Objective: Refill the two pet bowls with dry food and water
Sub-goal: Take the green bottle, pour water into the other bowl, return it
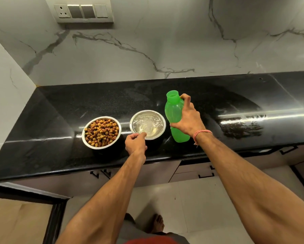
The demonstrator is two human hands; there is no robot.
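Note:
Two steel bowls stand side by side on the black counter (42,131). The left bowl (88,143) is heaped with brown and yellow dry food (101,131). The right bowl (162,120) holds rippling clear water (147,125). My left hand (136,144) pinches the near rim of the water bowl. To the right of that bowl a green plastic bottle (174,111) stands upright with no cap on its mouth. My right hand (188,118) is wrapped around its middle, and a red thread bracelet sits on that wrist.
A marble wall with a switch plate (82,10) rises behind the counter. Drawers with black handles (206,175) lie under the counter edge. My bare foot (157,222) stands on the pale tiled floor below.

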